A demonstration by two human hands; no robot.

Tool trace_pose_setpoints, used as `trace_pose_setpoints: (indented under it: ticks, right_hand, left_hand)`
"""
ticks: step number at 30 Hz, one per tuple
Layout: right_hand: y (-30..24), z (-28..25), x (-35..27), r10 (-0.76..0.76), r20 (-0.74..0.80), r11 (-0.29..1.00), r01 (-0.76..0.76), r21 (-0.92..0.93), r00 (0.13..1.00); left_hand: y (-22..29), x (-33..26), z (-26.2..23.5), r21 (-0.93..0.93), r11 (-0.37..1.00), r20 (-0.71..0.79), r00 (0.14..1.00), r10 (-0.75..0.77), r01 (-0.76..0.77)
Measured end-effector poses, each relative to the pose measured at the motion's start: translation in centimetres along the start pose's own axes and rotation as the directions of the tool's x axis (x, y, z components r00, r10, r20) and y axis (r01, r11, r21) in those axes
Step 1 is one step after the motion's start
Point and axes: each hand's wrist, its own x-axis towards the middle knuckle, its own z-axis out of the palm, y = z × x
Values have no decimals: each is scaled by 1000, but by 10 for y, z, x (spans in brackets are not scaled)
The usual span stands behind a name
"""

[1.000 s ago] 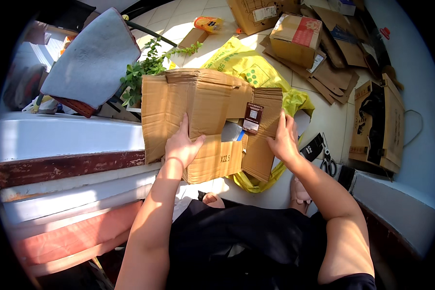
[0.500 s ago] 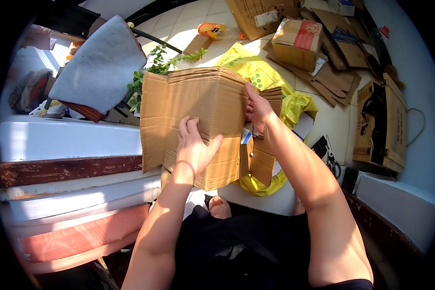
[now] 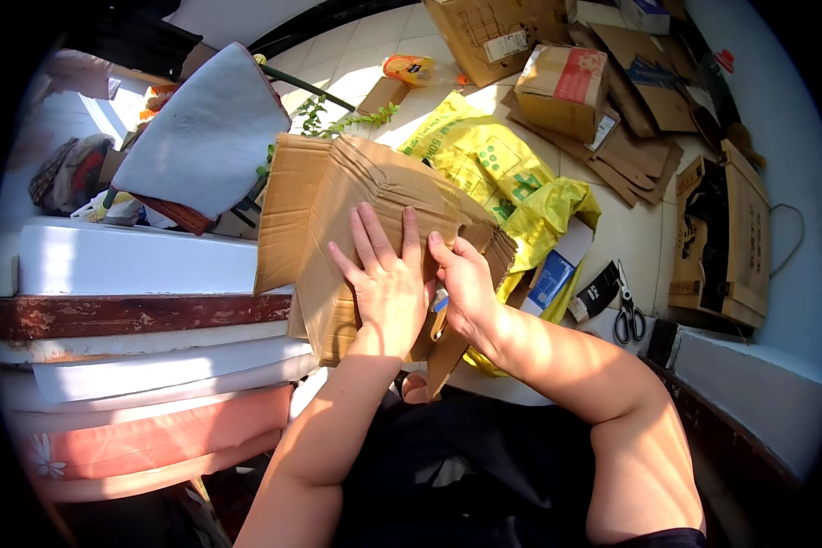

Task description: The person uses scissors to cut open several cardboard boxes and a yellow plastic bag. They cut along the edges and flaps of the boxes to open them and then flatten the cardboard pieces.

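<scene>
A creased brown cardboard box (image 3: 324,215), partly flattened and with flaps standing out, is in front of me. My left hand (image 3: 384,288) lies on its face with the fingers spread. Close on its right, my right hand (image 3: 466,288) is closed on the box's right edge, thumb on the outer face. Its other fingers are mostly hidden. Below that edge shows a small blue-and-white item (image 3: 440,300), too covered to name. A torn flap (image 3: 446,358) hangs under my right hand.
A yellow plastic bag (image 3: 484,155) and a blue-and-white carton (image 3: 553,274) are beyond the box. Black-handled scissors (image 3: 628,320) lie at right, near a wooden case (image 3: 744,237). Flattened cardboard (image 3: 635,160) and a taped box (image 3: 562,91) sit at the back right.
The box has tilted and its right side has folded and creased. My right hand has come down and left, beside my left hand. My left hand's fingers have spread out.
</scene>
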Motion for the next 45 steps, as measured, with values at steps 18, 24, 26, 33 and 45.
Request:
trace_pose_setpoints:
  ticks: [18, 24, 26, 33, 45]
  right_hand:
    - [-48, -10, 45, -251, 453, -187, 417, -890, 855]
    - [-41, 4, 50, -245, 500, -310, 421, -852, 831]
    - [-33, 6, 51, -264, 514, -297, 438, -848, 816]
    - [-9, -22, 69, -546, 648, -246, 638, -730, 531]
    - [1, -76, 81, -283, 338, -282, 259, -924, 898]
  left_hand:
    - [-20, -10, -33, -229, 973, 161, 987, 19, 19]
    - [-4, -3, -11, 87, 994, 86, 994, -71, 63]
    - [-1, 4, 9, 212, 973, -9, 996, -91, 91]
    - [5, 50, 5, 228, 963, 34, 987, -156, 145]
    - [-3, 7, -29, 260, 928, 289, 939, 187, -265]
